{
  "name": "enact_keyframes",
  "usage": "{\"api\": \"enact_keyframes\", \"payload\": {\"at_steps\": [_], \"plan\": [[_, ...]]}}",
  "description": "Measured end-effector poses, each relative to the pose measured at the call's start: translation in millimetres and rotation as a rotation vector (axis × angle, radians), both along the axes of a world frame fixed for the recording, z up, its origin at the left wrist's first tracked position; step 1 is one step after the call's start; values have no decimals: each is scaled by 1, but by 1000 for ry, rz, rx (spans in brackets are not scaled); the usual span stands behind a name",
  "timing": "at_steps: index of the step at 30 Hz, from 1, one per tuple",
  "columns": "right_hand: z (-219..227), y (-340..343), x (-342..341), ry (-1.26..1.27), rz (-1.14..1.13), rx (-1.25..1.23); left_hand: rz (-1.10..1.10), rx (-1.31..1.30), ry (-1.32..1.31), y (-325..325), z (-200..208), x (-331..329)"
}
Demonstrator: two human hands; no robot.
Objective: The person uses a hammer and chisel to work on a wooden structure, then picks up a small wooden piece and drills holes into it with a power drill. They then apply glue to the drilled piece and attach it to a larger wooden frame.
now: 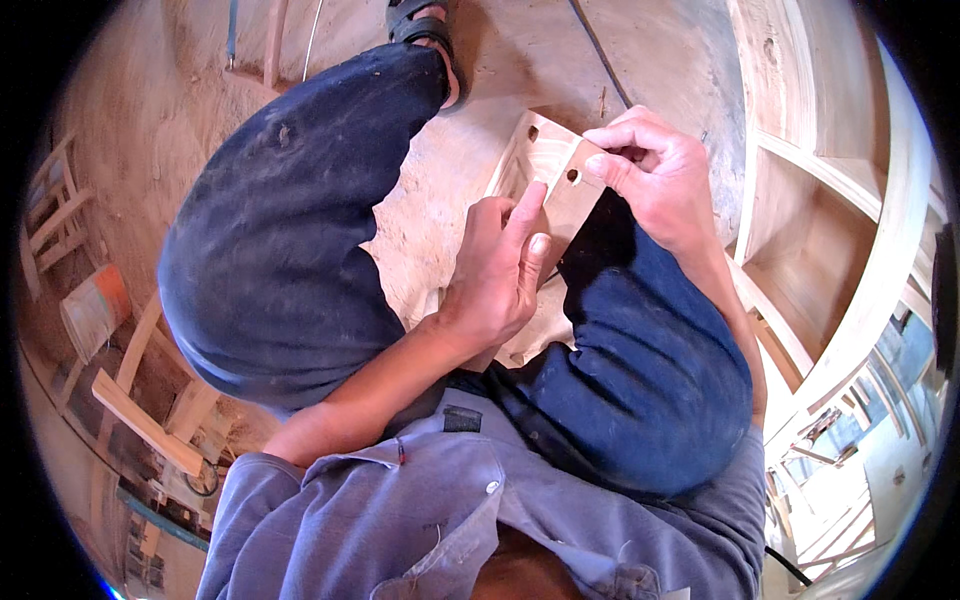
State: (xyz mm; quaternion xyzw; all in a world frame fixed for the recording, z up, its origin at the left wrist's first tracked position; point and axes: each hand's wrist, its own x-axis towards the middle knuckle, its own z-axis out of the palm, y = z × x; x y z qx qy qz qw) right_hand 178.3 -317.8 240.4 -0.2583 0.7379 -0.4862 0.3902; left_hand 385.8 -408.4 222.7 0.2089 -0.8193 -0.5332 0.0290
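Between my knees stands a pale wooden piece (575, 205), box-like, with two dark round holes near its upper end. My right hand (655, 170) is closed at its upper right corner, thumb on the near face beside one hole, fingertips behind the far edge. Whether something small is also in that pinch cannot be made out. Over the left side of the wood lies my left hand (495, 265), its index finger stretched toward the holed end and its thumb apart. Its other fingers are partly hidden.
A large wooden frame with open compartments (850, 205) stands close on my right. To the left are a white and orange bucket (95, 310) and loose timber (145, 420). A dark cable (598, 50) crosses the dusty floor (500, 75) ahead, near my sandalled foot (425, 30).
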Motion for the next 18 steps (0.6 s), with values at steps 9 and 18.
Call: {"api": "enact_keyframes", "payload": {"at_steps": [9,18], "plan": [[9,0,3,246,48,-14,-4,27,30,1,1,-2],[-18,46,-21,-52,-537,-88,-22,15,4,-1,4,2]]}}
